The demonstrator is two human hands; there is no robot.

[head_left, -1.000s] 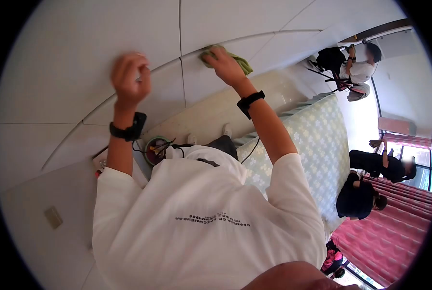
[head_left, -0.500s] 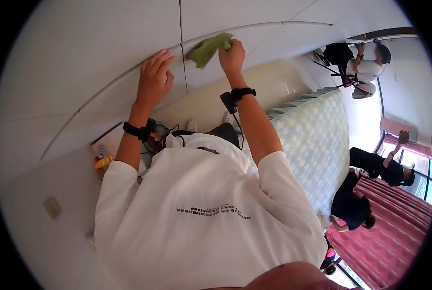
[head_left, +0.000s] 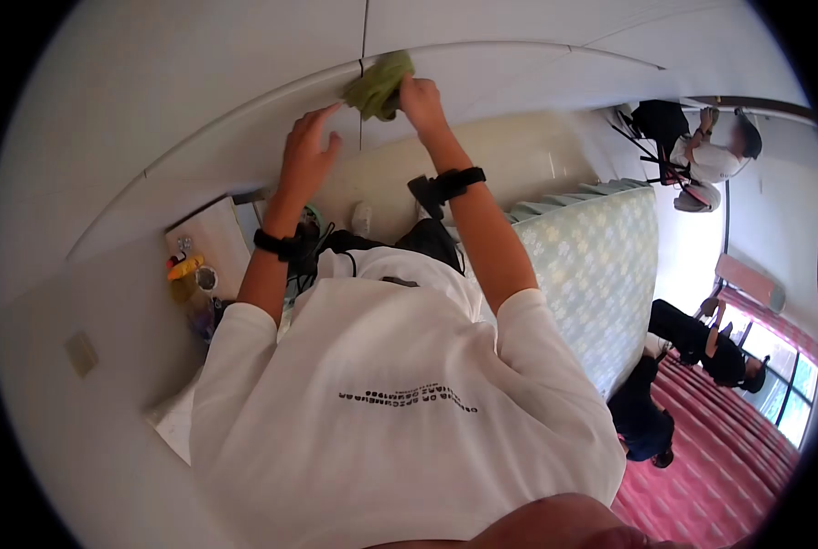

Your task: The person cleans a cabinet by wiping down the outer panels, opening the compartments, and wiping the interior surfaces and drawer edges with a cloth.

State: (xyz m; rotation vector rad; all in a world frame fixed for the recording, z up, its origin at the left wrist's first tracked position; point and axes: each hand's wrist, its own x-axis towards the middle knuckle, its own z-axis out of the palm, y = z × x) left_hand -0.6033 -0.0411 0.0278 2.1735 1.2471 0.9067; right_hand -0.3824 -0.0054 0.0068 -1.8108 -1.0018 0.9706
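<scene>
While the right hand (head_left: pixel 422 102) pinches a bunched green cloth (head_left: pixel 379 87) between thumb and fingers, the left hand (head_left: pixel 308 154) stands just beside the cloth's opposite edge, its fingers extended and close together, the thumb apart, nothing gripped. The cloth is in front of the white panels (head_left: pixel 216 82), where a vertical seam (head_left: pixel 365 27) meets a long curved one; whether it presses on the surface cannot be told, nor whether the left fingertips touch it. The step in hand appears to be working the cloth at this junction. Good execution would probably call for a flat folded pad, so that a broad face rather than a loose corner meets the panel (a bunched cloth tends to skip over grooves). The left hand seems well placed to square such a fold. Light, even pressure should suit the seam, with each black wristband (head_left: pixel 464 177) clear of the surface.
</scene>
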